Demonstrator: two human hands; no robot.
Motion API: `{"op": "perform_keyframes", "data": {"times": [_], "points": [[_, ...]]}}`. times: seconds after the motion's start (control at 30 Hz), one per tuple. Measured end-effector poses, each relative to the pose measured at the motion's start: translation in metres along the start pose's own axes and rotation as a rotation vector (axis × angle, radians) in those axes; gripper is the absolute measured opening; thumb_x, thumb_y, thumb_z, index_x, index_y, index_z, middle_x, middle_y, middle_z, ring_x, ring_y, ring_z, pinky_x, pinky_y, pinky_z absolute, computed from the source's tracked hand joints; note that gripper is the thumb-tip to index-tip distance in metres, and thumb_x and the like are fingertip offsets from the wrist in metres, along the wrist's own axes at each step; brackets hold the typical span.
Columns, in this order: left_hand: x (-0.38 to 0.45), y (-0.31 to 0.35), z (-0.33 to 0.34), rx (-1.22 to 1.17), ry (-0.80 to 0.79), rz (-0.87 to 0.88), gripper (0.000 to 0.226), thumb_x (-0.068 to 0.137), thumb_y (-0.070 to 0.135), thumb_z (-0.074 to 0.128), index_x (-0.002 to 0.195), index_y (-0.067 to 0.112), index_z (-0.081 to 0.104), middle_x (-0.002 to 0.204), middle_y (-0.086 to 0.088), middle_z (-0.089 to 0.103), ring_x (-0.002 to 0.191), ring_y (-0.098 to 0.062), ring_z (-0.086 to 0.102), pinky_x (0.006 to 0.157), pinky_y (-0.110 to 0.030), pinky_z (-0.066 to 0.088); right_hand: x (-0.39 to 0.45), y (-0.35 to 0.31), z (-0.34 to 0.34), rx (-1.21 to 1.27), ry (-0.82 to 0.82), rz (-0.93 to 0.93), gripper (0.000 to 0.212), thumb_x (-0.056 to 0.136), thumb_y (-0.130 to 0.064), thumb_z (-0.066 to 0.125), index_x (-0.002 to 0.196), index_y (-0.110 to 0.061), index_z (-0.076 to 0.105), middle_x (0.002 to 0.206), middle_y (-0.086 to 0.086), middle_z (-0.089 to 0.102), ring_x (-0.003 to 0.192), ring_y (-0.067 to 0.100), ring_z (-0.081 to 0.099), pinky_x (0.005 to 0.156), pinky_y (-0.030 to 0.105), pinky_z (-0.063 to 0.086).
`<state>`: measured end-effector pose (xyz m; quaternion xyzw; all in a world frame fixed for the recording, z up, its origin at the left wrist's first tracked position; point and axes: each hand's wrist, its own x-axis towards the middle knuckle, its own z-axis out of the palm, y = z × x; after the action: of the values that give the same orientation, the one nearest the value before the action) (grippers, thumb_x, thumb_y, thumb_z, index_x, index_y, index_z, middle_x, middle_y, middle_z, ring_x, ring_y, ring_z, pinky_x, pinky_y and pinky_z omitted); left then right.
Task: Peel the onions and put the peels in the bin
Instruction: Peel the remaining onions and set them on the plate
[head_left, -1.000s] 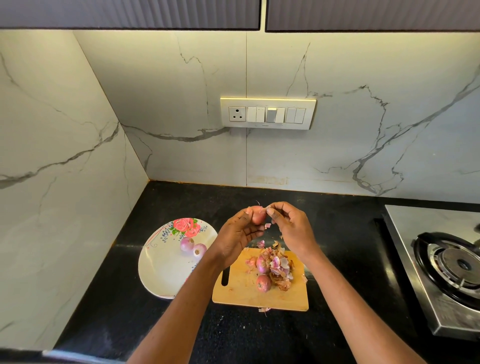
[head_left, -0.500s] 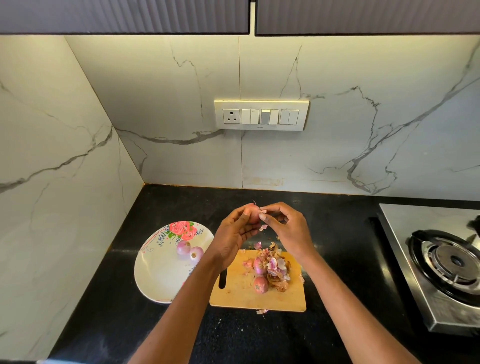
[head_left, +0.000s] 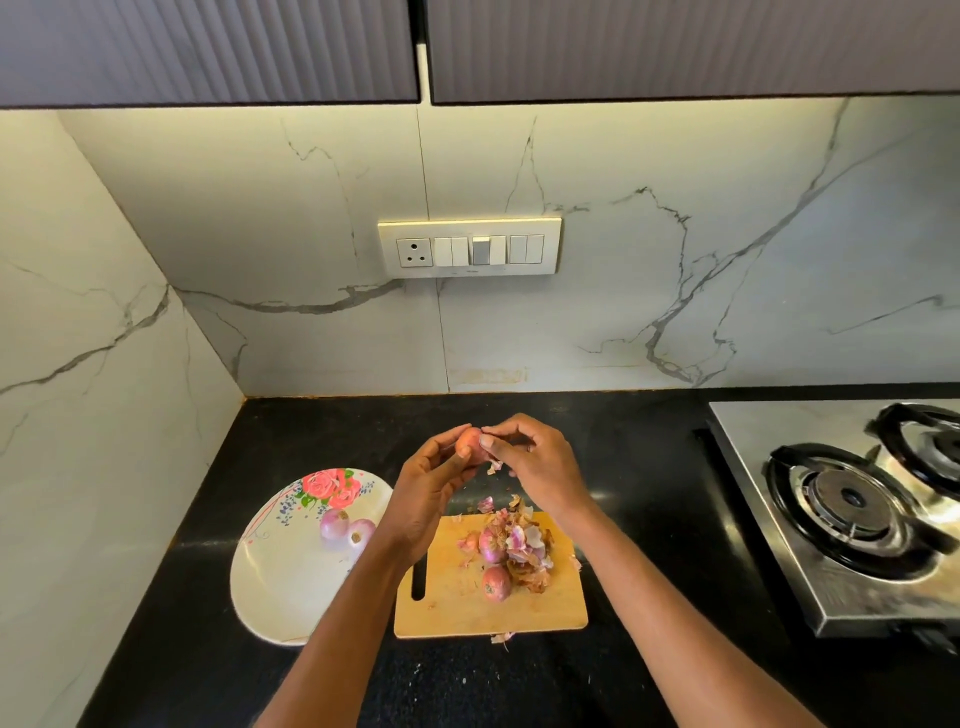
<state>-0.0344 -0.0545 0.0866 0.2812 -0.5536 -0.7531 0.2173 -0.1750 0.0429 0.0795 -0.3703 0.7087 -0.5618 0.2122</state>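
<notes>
Counter front: bare black countertop (head_left: 519, 686) lies nearest, crossed by both forearms.
Board: one wooden cutting board (head_left: 457, 603), its left edge just beside the plate (head_left: 270, 582); one stray peel scrap (head_left: 503, 637) lies past its near edge.
On the board: two unpeeled onions (head_left: 496, 583) and one heap of peels (head_left: 524, 545).
On the plate: two peeled onions (head_left: 345, 526), near its far rim.
Left hand (head_left: 431, 483): fingers curled round one small onion (head_left: 469, 441), held above the counter beyond the board.
Right hand (head_left: 535, 462): fingertips pinch skin at that onion; a loose peel (head_left: 493, 466) hangs below.
Right side: one stove (head_left: 857, 499), open counter between it and the board.
Far edge: marble wall with one switch panel (head_left: 469, 248).
</notes>
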Motion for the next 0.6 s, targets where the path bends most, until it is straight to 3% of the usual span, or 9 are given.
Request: {"op": "perform_keyframes", "data": {"times": [0.2,0.33,0.43,0.6], "points": [[0.000,-0.004,0.006,-0.009,-0.047,-0.023,0.028,0.104,0.009,0.050,0.126,0.019,0.065,0.125,-0.005,0.068,0.118,-0.026,0.066,0.099,-0.032,0.055,0.002,0.003,-0.005,-0.155,0.039,-0.045,0.005,0.099,-0.031,0.063,0.098,-0.030,0.067,0.092,-0.016,0.068,0.088,-0.001,0.064,0.072,0.007,0.047],[0.000,-0.005,0.007,-0.050,-0.005,-0.028,0.026,0.104,0.012,0.051,0.129,0.014,0.058,0.129,-0.012,0.064,0.116,-0.028,0.067,0.096,-0.032,0.056,0.002,0.001,-0.004,-0.047,0.000,0.015,0.020,0.100,-0.043,0.058,0.110,-0.030,0.068,0.104,-0.014,0.069,0.097,0.004,0.065,0.070,0.014,0.054],[0.001,-0.004,0.005,-0.042,0.008,-0.015,0.025,0.104,0.014,0.050,0.127,0.012,0.060,0.126,-0.012,0.067,0.114,-0.025,0.068,0.098,-0.033,0.056,-0.001,0.003,-0.003,-0.024,-0.093,-0.005,0.035,0.092,-0.055,0.063,0.121,-0.037,0.068,0.118,-0.016,0.067,0.108,0.004,0.064,0.081,0.021,0.058],[0.000,-0.002,0.003,0.024,0.034,0.043,0.039,0.094,0.026,0.061,0.130,0.013,0.062,0.123,-0.006,0.070,0.115,-0.022,0.068,0.102,-0.035,0.054,-0.001,0.002,0.006,0.185,-0.036,0.069,0.027,0.087,-0.033,0.077,0.113,-0.027,0.077,0.108,-0.011,0.075,0.106,0.005,0.067,0.089,0.022,0.055]]}}
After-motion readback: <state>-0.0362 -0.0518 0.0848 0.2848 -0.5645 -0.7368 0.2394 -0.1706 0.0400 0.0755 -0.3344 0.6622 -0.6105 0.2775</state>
